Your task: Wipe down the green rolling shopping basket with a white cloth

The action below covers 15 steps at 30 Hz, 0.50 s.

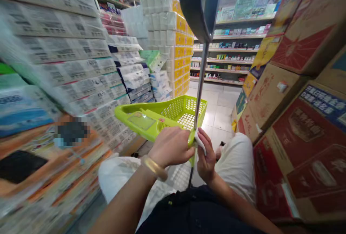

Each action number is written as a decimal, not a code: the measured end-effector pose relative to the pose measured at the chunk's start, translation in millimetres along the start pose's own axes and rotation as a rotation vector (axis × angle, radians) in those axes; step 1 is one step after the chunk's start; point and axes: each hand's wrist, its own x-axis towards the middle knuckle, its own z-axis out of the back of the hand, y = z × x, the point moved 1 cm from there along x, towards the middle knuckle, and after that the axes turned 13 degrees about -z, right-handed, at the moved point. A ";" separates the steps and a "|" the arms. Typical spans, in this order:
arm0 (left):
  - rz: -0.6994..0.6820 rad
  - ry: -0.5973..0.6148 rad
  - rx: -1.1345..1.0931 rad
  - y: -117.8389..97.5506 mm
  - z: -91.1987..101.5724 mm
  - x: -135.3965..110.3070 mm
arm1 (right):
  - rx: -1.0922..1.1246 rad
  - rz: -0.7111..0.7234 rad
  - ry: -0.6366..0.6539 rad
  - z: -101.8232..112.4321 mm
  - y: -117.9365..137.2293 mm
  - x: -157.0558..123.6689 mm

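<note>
A lime-green plastic shopping basket (175, 109) stands in front of me in a shop aisle, its near rim at my hands. My left hand (170, 147), with a gold bangle on the wrist, is closed over the basket's near edge. My right hand (207, 154) is closed on a small white cloth or wipe (199, 143) pressed against the basket's corner, beside a thin metal rod (200, 79) that rises from there to a dark curved handle (198, 0). My knees in light trousers show below the basket.
Stacked packs of tissue and paper goods (67, 68) line the left side. Red and brown cardboard cartons (302, 111) are piled on the right. A tower of toilet-roll packs (167, 39) stands ahead, with stocked shelves (232, 46) behind and a tiled floor (216, 108) between.
</note>
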 end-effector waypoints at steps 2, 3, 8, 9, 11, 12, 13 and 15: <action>0.016 0.017 -0.009 5.3 0.5 0.8 | -0.024 -0.107 -0.070 -0.8 -17.2 1.1; 0.022 0.020 -0.011 7.9 0.5 1.6 | -0.027 -0.145 -0.094 -1.4 -23.3 1.8; 0.030 -0.004 -0.013 20.6 -2.7 8.9 | 0.030 -0.183 -0.097 -5.0 -19.3 4.2; 0.026 -0.010 -0.011 22.7 -3.3 10.4 | 0.036 -0.159 -0.072 -5.4 -15.7 4.0; 0.015 -0.020 -0.009 26.5 -3.7 12.6 | 0.020 -0.114 -0.024 -5.2 -12.6 3.3; 0.011 -0.026 -0.011 28.1 -3.6 13.2 | 0.002 -0.098 -0.012 -4.8 -13.7 3.1; 0.010 -0.031 -0.015 29.6 -3.2 13.4 | -0.017 -0.089 -0.011 -4.2 -16.3 3.2; 0.016 -0.042 -0.029 32.4 -2.4 13.0 | -0.042 -0.099 -0.046 -3.3 -22.7 4.2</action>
